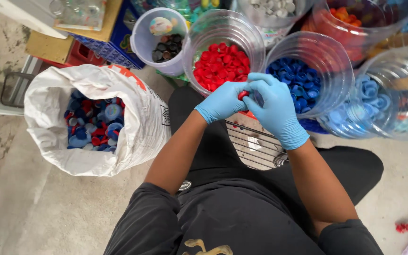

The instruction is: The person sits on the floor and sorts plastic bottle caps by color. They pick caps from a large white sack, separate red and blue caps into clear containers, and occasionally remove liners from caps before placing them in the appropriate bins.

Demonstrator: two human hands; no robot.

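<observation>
Both my hands wear light blue gloves and meet in front of me over my lap. My left hand [223,100] and my right hand [275,111] pinch a small red bottle cap [243,94] between their fingertips. Just beyond them stands a clear jar of red caps [222,64], and to its right a clear jar of dark blue caps [298,78]. A white sack [133,118] at my left holds mixed blue, red and white caps [93,125].
More clear jars ring the far side: black caps [167,47], light blue caps [369,101], orange caps [350,16] and white caps [272,7]. A wire rack [253,144] lies between my knees. A red scrap [402,227] lies on the concrete floor at right.
</observation>
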